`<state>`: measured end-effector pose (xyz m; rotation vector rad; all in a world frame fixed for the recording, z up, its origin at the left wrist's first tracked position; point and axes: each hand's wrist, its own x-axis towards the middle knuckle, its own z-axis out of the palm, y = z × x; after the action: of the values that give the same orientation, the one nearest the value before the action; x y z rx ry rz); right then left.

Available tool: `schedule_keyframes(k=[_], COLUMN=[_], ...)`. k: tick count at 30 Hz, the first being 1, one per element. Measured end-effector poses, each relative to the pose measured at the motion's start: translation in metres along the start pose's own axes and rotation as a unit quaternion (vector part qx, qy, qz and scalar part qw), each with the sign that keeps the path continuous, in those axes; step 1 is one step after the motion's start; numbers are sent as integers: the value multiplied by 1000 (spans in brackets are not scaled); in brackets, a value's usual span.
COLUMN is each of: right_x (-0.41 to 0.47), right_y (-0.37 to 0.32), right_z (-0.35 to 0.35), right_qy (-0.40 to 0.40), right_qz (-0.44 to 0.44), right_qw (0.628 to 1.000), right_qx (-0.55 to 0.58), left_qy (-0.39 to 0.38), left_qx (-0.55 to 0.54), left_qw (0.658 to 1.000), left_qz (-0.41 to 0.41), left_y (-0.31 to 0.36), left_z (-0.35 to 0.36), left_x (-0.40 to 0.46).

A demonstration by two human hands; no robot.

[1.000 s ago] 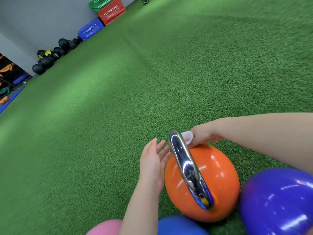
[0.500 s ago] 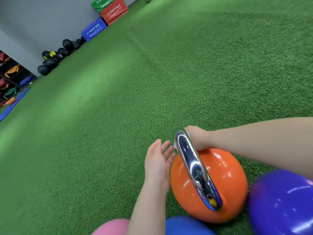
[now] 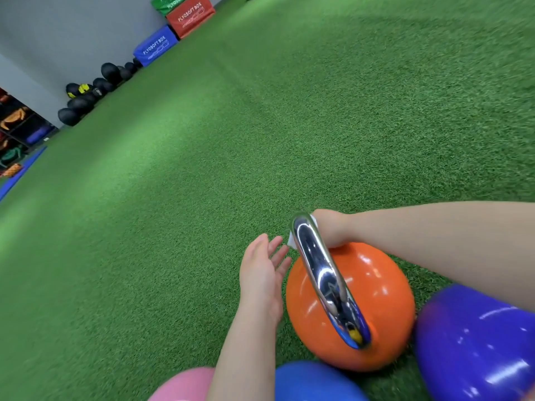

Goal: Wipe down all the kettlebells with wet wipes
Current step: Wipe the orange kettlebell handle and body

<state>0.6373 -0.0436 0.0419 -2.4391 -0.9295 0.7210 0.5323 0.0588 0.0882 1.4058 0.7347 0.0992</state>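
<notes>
The glossy orange kettlebell (image 3: 373, 302) sits on the green artificial turf (image 3: 260, 125), crowded by purple, blue and pink ones. The right hand (image 3: 330, 228) curls around a white wet wipe (image 3: 291, 241) at the far end of the chrome handle (image 3: 318, 270). The left hand (image 3: 263, 273) steadies the ball with straight, relaxed fingers. Best to drag the wipe along the whole handle, pressing firmly. No containers are visible.

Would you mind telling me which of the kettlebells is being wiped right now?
The orange kettlebell: the right hand presses a white wipe beside its chrome handle. The purple, blue and pink ones go untouched.
</notes>
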Motion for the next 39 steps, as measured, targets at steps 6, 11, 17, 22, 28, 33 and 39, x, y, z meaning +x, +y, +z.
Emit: schedule_keyframes(k=[6, 11, 17, 22, 28, 33, 39], right_x=[11, 13, 3, -7, -30, -34, -27], right_y=[19, 24, 33, 46, 44, 32, 20], right_z=[12, 9, -3, -2, -22, -35, -9], right_qy=[-78, -79, -97, -23, -180, -233, -107], right_qz=[45, 68, 71, 107, 42, 56, 73], right_qw=[994, 991, 971, 975, 958, 952, 987], right_qx=[69, 89, 204, 194, 218, 188, 94], left_qy=[3, 5, 9, 0, -3, -10, -142], left_qx=[19, 22, 17, 20, 23, 34, 145], left_qw=[1000, 1000, 1000, 1000, 1000, 999, 978], left_qz=[-4, -8, -6, -7, -12, -11, 55], left_y=[-2, -2, 0, 1, 1, 3, 6], left_z=[-1, -3, -6, -6, -6, -7, 0], left_x=[0, 0, -3, -4, -3, -6, -15])
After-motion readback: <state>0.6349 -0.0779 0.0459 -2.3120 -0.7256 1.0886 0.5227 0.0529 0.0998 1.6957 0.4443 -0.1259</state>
